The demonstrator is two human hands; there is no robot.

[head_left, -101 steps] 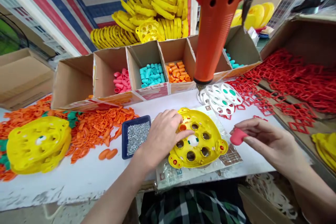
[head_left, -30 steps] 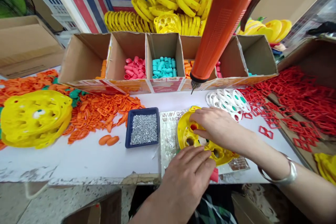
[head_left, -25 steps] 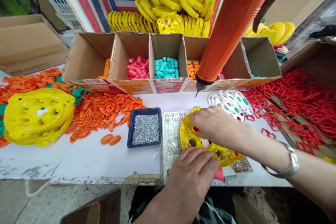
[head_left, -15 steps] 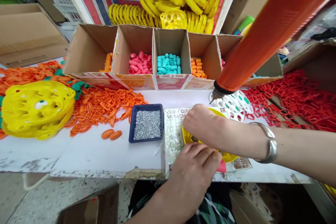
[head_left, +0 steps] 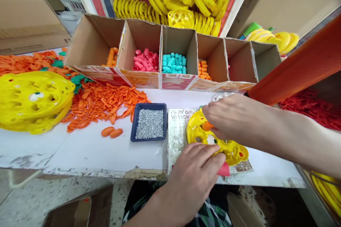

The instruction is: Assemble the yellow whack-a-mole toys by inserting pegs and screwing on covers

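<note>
The right hand (head_left: pixel 231 115) reached over a yellow plastic disc (head_left: pixel 194 127), its fingers together beside an orange piece (head_left: pixel 206 126) at one of the holes; whether they gripped it could not be told. The left hand (head_left: pixel 194 177) lay on the disc's near edge, fingers slightly apart. The disc sat on a packet (head_left: pixel 176 138) printed "WHACK", at the table's near right.

A yellow plastic toy panel (head_left: pixel 197 131) lies on a clear plastic bag (head_left: pixel 177 138) on the white table (head_left: pixel 87 159). Just left sits a navy tray of metal screws (head_left: pixel 148 105), further left a heap of orange plastic pieces (head_left: pixel 103 101); a divided cardboard box (head_left: pixel 176 81) stands behind.
</note>
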